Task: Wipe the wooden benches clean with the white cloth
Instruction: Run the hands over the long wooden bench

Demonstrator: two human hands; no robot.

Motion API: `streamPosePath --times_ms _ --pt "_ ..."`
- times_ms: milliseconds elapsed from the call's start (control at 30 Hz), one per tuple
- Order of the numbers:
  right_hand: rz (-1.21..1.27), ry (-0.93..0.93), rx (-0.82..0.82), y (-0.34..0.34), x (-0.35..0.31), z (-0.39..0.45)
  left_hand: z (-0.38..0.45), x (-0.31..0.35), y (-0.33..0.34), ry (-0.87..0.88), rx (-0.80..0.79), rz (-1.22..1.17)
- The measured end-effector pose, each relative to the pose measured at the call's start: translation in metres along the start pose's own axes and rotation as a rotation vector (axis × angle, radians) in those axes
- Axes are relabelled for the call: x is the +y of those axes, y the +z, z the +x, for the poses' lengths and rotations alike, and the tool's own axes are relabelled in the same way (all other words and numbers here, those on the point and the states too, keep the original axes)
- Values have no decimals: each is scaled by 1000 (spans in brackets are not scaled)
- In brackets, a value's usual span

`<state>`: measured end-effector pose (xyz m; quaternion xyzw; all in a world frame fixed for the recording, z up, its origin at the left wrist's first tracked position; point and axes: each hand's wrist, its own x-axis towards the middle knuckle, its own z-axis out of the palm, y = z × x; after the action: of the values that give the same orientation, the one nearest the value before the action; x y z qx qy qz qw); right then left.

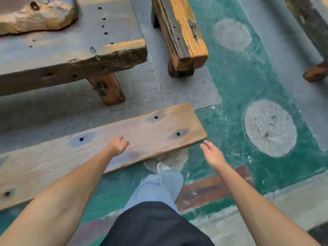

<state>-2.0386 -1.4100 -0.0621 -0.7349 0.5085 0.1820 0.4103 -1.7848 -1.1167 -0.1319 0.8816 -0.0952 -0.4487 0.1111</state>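
Note:
A long wooden bench (145,128) with dark knot holes runs across the middle of the view, just in front of me. My left hand (118,145) hovers over its near edge, fingers loosely curled, holding nothing. My right hand (212,153) hangs past the bench's right end, fingers relaxed and empty. A second, narrower wooden bench (181,31) stands at the top centre. No white cloth shows in either hand.
A large low wooden table (71,50) with a rough wood slab (35,16) on it fills the top left. Another wooden leg (316,73) stands at the right edge. The floor is grey paving and green paint with pale round stones (269,128). My leg and shoe (163,167) are below the bench.

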Motion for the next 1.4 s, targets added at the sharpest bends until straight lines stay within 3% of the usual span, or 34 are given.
streamPosePath --times_ms 133,367,500,700,833,1067,1200,1400 --pt "-101 -28 -95 -55 -16 82 30 79 29 -119 -25 -134" --pt "-336 -119 -226 -100 -69 168 33 202 28 -8 7 -315" --pt "-525 -264 -389 -107 -108 221 38 219 25 -223 134 -534" --pt "-821 -555 -619 -110 -186 314 22 234 56 -749 383 -911" --pt "-984 -739 -741 -128 -220 364 1 300 109 -1056 498 -1089" --pt "-1128 -735 -802 -184 -222 427 -11 450 177 -1152 371 -1237" --pt "-1173 -773 -883 -182 -211 443 14 488 193 -1223 500 -1308" --pt "-1174 -682 -1075 -172 -211 441 43 557 207 -1272 616 -1347"
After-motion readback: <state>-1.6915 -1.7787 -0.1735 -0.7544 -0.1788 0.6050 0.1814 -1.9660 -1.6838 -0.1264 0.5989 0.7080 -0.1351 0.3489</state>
